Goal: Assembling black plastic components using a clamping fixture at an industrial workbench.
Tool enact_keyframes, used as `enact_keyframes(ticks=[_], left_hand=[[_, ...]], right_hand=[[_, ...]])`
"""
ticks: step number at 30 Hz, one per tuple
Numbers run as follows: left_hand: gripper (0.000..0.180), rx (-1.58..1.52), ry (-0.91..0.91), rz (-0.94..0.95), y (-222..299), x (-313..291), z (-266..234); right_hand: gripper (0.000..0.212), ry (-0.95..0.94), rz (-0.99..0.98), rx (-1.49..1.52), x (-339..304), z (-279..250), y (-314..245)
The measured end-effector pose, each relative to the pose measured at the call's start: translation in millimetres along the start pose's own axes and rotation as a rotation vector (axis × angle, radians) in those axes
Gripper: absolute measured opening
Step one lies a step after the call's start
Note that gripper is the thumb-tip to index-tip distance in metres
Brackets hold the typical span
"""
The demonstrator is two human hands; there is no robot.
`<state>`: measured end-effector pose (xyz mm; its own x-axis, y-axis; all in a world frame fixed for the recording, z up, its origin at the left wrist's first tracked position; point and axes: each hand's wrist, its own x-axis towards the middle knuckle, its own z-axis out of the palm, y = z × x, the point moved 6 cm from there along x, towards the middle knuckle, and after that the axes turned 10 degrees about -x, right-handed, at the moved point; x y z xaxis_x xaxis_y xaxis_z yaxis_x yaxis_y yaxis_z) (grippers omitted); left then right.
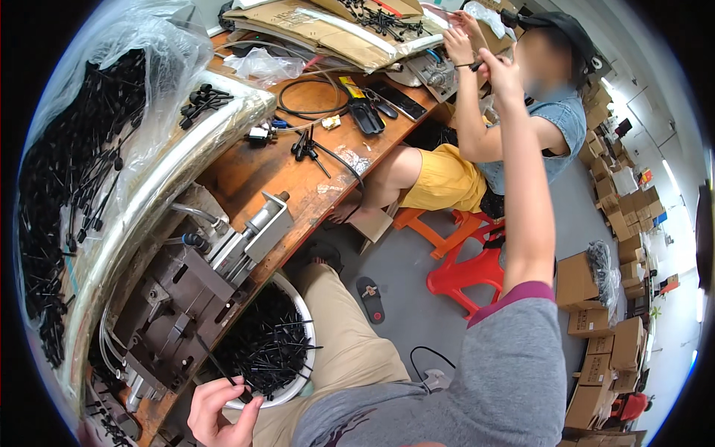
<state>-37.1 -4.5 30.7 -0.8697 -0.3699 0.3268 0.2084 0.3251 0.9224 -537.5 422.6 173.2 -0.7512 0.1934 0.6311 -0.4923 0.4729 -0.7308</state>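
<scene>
Between the thumb and fingers of my left hand [216,416], at the lower left, is a thin black plastic rod [214,363] with a thicker end. Its thin end slants up toward the edge of a metal clamping fixture [212,287] on the bench. Just beside this hand stands a white bucket [309,329] full of similar black rod parts [264,354]. My right arm stretches far up to the right. My right hand [502,78] is closed in front of a co-worker, near that person's raised forearm; what it holds, if anything, cannot be made out.
Black parts fill a plastic-lined container [82,149] at the left. On the wooden bench [238,167] lie a black parts cluster [305,145], a cable [298,112] and a phone [398,99]. The co-worker [477,160] sits by a red stool [465,276]. Cartons [585,283] stand right.
</scene>
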Motion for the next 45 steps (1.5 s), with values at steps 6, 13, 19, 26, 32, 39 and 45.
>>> enact_keyframes(ticks=[6, 13, 19, 26, 32, 39, 45], left_hand=[[0.037, 0.01, -0.015, -0.022, -3.1, 0.4, 6.9], [0.039, -0.044, 0.045, 0.042, -1.3, -3.2, -4.9], [0.037, 0.02, 0.067, 0.018, 1.1, -0.4, -5.1], [0.037, 0.058, 0.068, 0.038, 4.9, -5.5, -12.0], [0.035, 0.089, 0.193, 0.117, 5.1, -4.7, -18.8], [0.03, 0.621, 0.167, 0.169, -0.8, 18.8, -10.1], [0.026, 0.766, 0.12, 0.125, -9.4, 22.6, -4.3]], right_hand=[[0.113, -0.133, 0.139, -0.235, 70.4, -19.7, 29.8], [0.082, -0.393, -0.144, 0.175, -46.3, 56.6, -50.0], [0.036, -1.066, 0.422, 0.447, -271.4, 93.6, -148.1], [0.068, -1.087, 0.233, 0.723, -299.9, 93.8, -204.0], [0.027, -1.241, 0.367, 0.725, -346.2, 112.6, -213.5], [0.014, -1.325, 0.485, 0.84, -396.5, 135.6, -201.5], [0.016, -1.317, 0.585, 0.955, -417.2, 145.8, -204.0]])
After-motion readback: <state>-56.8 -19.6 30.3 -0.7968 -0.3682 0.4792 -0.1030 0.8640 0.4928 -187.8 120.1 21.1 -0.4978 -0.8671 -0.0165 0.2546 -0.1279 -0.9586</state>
